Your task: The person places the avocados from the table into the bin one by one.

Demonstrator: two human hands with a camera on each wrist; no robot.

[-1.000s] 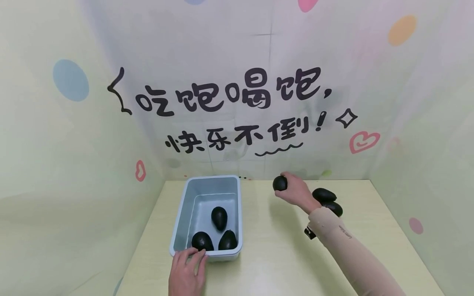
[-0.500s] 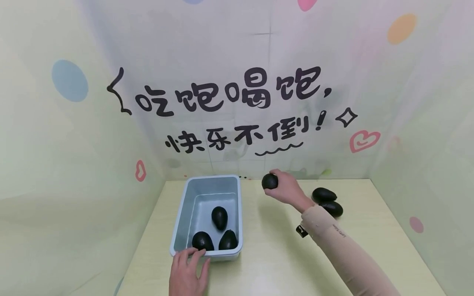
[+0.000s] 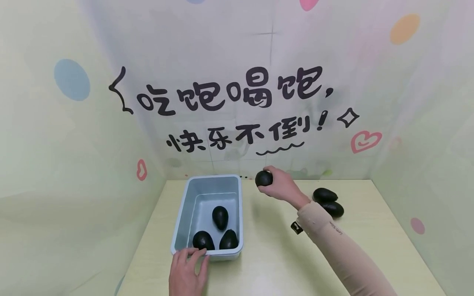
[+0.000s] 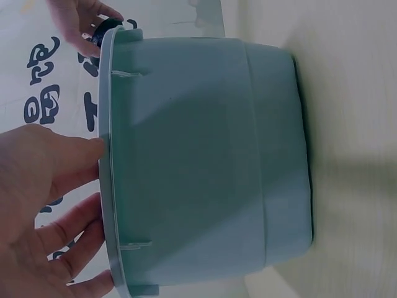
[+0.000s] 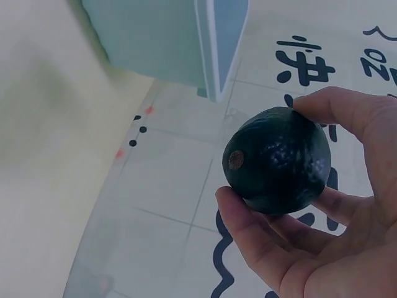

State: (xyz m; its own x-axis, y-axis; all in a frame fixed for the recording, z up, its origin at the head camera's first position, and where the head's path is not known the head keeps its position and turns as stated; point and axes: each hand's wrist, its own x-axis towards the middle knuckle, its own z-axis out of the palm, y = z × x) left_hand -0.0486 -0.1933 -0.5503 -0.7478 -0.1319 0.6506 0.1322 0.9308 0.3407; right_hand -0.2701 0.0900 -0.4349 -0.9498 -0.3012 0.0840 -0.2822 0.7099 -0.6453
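My right hand (image 3: pixel 281 185) holds a dark avocado (image 5: pixel 279 161) in the air, right of the bin near the back wall. Thumb and fingers curl around its sides; the brown stem scar faces the right wrist camera. A pale blue plastic bin (image 3: pixel 240 222) stands on the table. My left hand (image 3: pixel 188 269) grips its near rim, fingers over the edge and thumb at the outer side. Inside the bin lie three more dark avocados: one near the middle (image 3: pixel 220 218), one at the near left (image 3: pixel 203 240) and one at the near right (image 3: pixel 228 240).
Two more avocados lie close together at the right of the table, one behind (image 3: pixel 325 194) and one in front (image 3: pixel 334 209), beyond my right sleeve (image 3: pixel 344 250). A printed cloth backdrop (image 3: pixel 229 49) borders the pale wooden table (image 3: pixel 274 263) at the back and sides.
My right hand has moved left with the avocado, closer to the bin and slightly higher. The left hand stays at the rim, its thumb shifting a little. The bin keeps its place.
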